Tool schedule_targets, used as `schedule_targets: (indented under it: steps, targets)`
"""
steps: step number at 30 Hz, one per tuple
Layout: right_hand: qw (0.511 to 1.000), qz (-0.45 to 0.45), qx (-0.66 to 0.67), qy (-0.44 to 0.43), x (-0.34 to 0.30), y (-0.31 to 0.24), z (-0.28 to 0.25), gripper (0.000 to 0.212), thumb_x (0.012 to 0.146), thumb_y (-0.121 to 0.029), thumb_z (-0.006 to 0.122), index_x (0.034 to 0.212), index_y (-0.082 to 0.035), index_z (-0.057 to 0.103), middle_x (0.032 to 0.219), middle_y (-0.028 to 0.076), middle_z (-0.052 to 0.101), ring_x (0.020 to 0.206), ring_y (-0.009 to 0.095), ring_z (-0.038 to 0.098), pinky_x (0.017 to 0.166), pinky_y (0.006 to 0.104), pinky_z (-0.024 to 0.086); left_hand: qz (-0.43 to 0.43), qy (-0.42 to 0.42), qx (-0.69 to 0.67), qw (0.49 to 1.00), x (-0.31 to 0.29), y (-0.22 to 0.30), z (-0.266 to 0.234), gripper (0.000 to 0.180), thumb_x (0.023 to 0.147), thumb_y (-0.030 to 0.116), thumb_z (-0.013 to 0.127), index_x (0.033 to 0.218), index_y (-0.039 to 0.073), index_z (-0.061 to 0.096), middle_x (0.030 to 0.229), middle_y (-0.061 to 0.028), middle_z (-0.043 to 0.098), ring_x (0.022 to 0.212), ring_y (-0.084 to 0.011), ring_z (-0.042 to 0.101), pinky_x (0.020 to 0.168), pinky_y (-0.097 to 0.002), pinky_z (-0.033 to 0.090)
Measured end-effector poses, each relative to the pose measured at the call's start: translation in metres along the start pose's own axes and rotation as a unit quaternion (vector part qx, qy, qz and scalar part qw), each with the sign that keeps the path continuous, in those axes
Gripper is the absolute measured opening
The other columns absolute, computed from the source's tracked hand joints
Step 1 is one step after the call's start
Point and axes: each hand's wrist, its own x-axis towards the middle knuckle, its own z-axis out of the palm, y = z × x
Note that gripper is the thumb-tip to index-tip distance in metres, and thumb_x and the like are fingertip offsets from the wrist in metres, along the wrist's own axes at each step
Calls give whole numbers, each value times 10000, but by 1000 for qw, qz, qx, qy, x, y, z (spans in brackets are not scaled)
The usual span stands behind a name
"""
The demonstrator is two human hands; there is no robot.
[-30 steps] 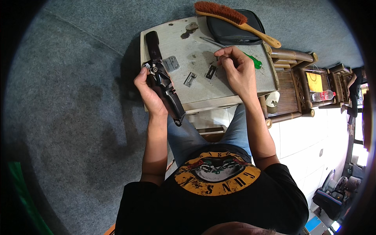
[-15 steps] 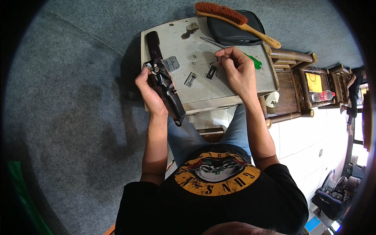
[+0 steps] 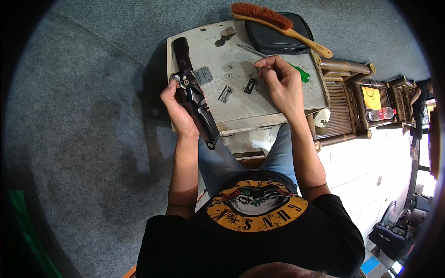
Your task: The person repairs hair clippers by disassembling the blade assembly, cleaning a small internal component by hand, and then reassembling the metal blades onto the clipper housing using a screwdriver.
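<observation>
While both forearms reach up from the lower frame, the left hand (image 3: 180,115) has its grip wrapped around a dark elongated assembly (image 3: 206,121) left of centre, rounded end toward the top, long axis slanting to lower right, thumb pointing upward. The right hand (image 3: 285,88) is curled over the tabletop (image 3: 273,106), its grip narrow, contents unclear. Beyond lie a green-handled screwdriver (image 3: 303,74) and, upper right, a brush (image 3: 280,24).
</observation>
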Motion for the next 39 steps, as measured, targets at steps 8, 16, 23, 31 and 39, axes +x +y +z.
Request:
schedule_targets:
  steps: [8,16,23,31,39]
  targets:
    - [1000,1,-5,2,0,2,0,210,944,-65,577,1038,6,751,763,40,685,703,67,591,646,244,477,-5,-8,7,1000,-1,1,0,463,994,574,497,854,139,571,603,-7,508,457,-134,501,423,-270,408]
    - [994,-54,-91,36,-4,-17,6,150,922,-81,640,1006,-1,736,778,88,696,689,147,650,630,296,493,-12,4,-24,1000,1,-1,-3,438,977,569,541,903,140,583,672,-10,548,490,-142,531,442,-274,429]
    - [928,-152,-340,-11,-17,-24,2,312,879,-277,794,1015,-23,674,902,121,594,882,311,606,800,433,475,-17,-12,-9,1000,2,0,-4,486,990,582,494,861,120,579,606,-33,538,465,-164,516,423,-289,415]
    - [894,-152,-416,-62,-23,-25,-1,424,841,-360,837,1048,-34,660,988,132,580,965,320,576,834,432,439,-13,-4,-14,1000,1,0,-4,492,997,573,480,845,114,574,593,-40,533,450,-161,505,416,-294,409]
    - [906,-155,-386,-80,-20,-19,-5,425,818,-337,859,1057,-49,657,992,117,573,965,311,567,835,424,436,-16,2,-17,1000,2,-1,-4,482,1001,562,470,850,116,575,597,-39,538,450,-159,504,416,-296,405]
